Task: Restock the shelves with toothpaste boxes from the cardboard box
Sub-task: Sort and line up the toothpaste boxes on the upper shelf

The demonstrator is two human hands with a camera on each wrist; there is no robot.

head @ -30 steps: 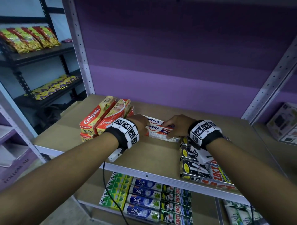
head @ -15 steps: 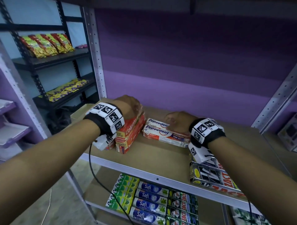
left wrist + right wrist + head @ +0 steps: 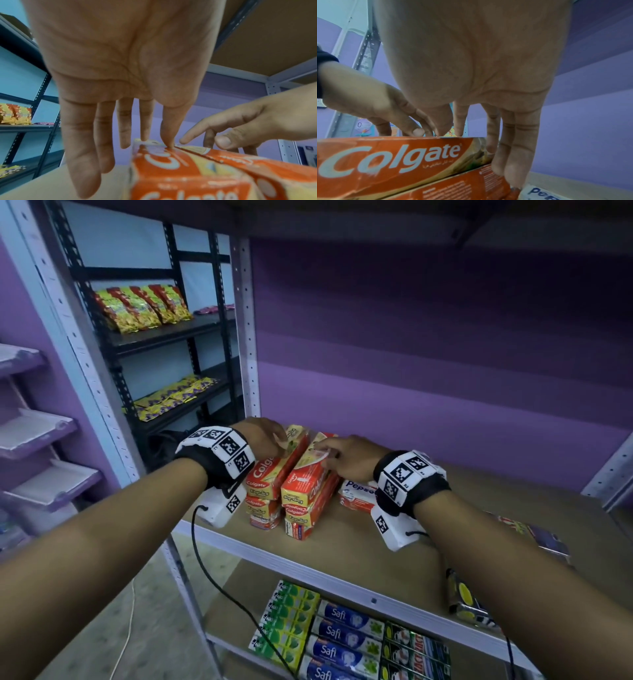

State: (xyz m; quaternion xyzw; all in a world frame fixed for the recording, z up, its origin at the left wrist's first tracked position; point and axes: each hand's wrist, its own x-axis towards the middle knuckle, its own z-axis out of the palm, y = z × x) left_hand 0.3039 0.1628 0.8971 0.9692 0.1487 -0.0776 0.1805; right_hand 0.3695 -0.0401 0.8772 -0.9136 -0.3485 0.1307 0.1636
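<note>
Two stacks of red Colgate toothpaste boxes point(image 3: 274, 475) stand side by side at the left end of the brown shelf board point(image 3: 376, 553). My left hand point(image 3: 263, 438) rests on the far end of the left stack. Its fingers point(image 3: 123, 121) are straight, with the thumb tip touching the top box point(image 3: 171, 169). My right hand point(image 3: 342, 455) lies on the far end of the right stack. Its straight fingers point(image 3: 510, 142) run down the side of the top Colgate box point(image 3: 393, 155). White Pepsodent boxes point(image 3: 358, 494) lie just right of the stacks, partly hidden by my right wrist.
Black-and-yellow boxes point(image 3: 467, 601) sit at the shelf's right front. The shelf below holds rows of Safi boxes point(image 3: 342, 635) and green boxes point(image 3: 291, 614). A metal upright point(image 3: 245, 337) stands behind the left stack. A black rack with snack packets point(image 3: 144, 306) stands at the left.
Both hands left the Pepsodent boxes and went left to the Colgate stacks, the left hand first, then the right. The view turned left.
</note>
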